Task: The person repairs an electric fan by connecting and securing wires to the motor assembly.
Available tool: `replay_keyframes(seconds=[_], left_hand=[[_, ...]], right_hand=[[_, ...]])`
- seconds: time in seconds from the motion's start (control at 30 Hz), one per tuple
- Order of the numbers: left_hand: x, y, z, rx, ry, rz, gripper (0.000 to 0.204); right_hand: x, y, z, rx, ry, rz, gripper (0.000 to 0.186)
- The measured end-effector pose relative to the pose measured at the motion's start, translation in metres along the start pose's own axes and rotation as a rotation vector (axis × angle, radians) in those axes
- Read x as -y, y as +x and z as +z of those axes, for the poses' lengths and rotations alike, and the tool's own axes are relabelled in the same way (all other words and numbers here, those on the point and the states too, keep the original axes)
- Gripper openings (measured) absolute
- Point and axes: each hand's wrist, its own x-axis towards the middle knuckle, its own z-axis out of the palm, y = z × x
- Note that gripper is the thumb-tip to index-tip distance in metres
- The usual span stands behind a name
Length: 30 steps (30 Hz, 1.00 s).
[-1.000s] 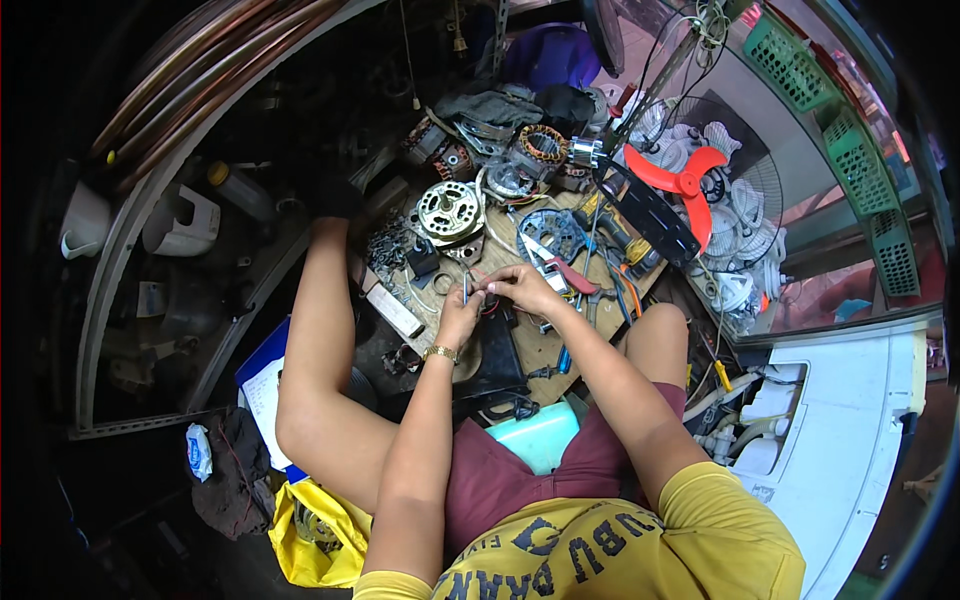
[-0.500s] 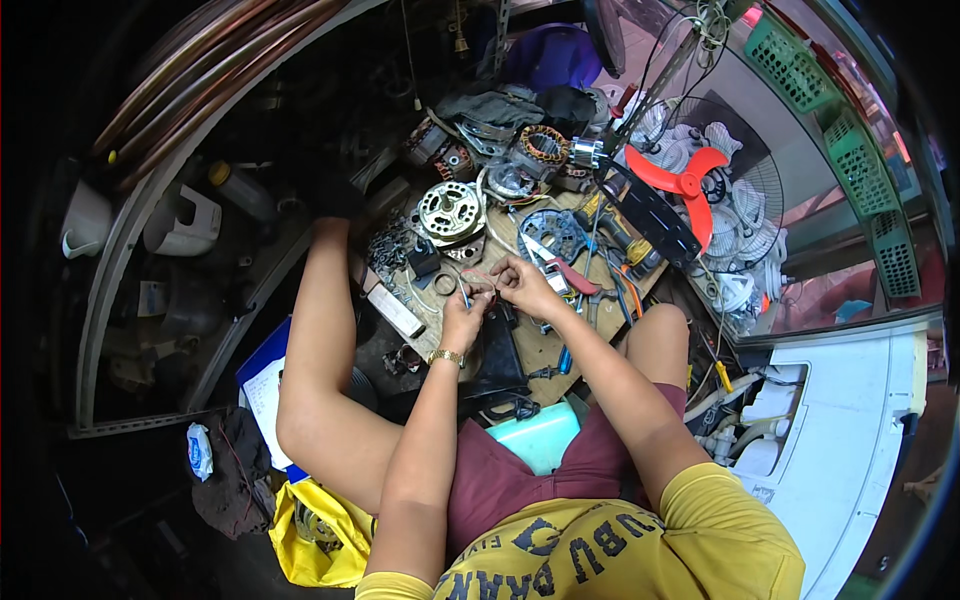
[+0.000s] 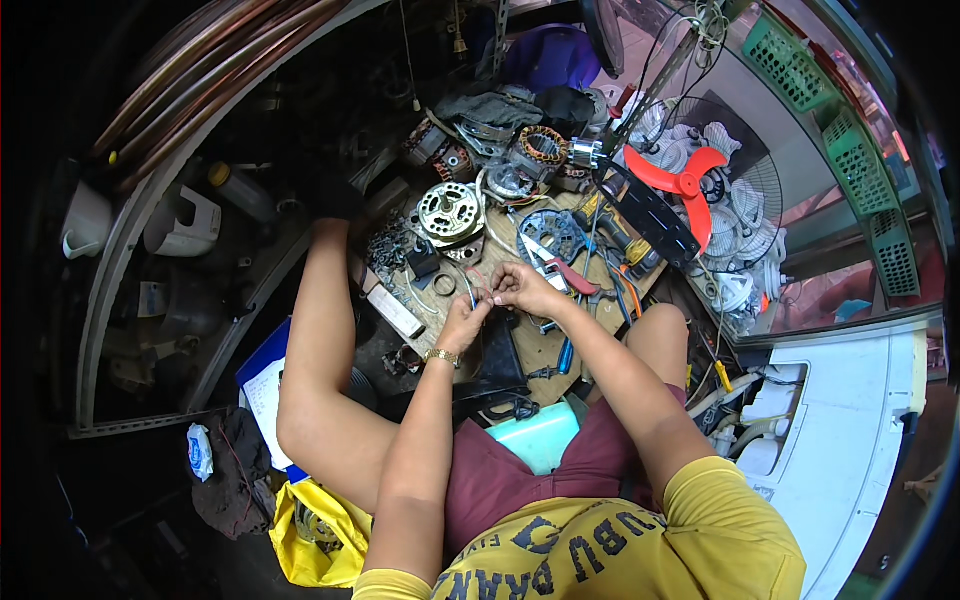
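Observation:
My left hand (image 3: pixel 464 326) is closed in a pinch on thin wires, and a slim pale-blue piece (image 3: pixel 470 291) sticks up from its fingers. Just to its right, my right hand (image 3: pixel 524 290) pinches at the same spot, fingertips against those of the left. A reddish wire (image 3: pixel 476 272) loops above the fingertips. The exact ends between the fingers are too small to make out. Beyond the hands lies a round pale metal motor housing (image 3: pixel 450 211). A metal ring (image 3: pixel 444 285) and a white oblong block (image 3: pixel 396 311) rest left of them on the wooden board (image 3: pixel 540 345).
Right of my hands lie a red-handled tool (image 3: pixel 572 277), a blue screwdriver (image 3: pixel 566 356) and a yellow drill (image 3: pixel 622 238). A blue perforated disc (image 3: pixel 553 236), a copper-wound stator (image 3: pixel 544 145) and a red fan blade (image 3: pixel 688 184) sit farther back. My bare legs flank the board.
My right hand has come slightly down and in, so its fingertips now meet the left hand's. My left hand has shifted only a little.

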Motion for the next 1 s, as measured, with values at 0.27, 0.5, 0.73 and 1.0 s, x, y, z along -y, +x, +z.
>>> replay_keyframes(seconds=[0.27, 0.5, 0.73, 1.0], left_hand=[[0.008, -0.004, 0.014, -0.013, 0.049, -0.021, 0.01], [-0.006, -0.01, 0.017, -0.145, -0.092, -0.03, 0.013], [-0.014, -0.02, 0.019, -0.223, -0.222, -0.069, 0.015], [-0.023, -0.026, 0.018, -0.187, -0.023, -0.047, 0.021]], right_hand=[[-0.016, -0.009, -0.005, -0.117, -0.181, -0.209, 0.02], [0.003, -0.018, 0.02, -0.335, -0.582, -0.338, 0.013], [-0.007, -0.021, 0.022, -0.516, -0.611, -0.494, 0.014], [0.002, -0.013, 0.012, -0.463, -0.712, -0.398, 0.017]])
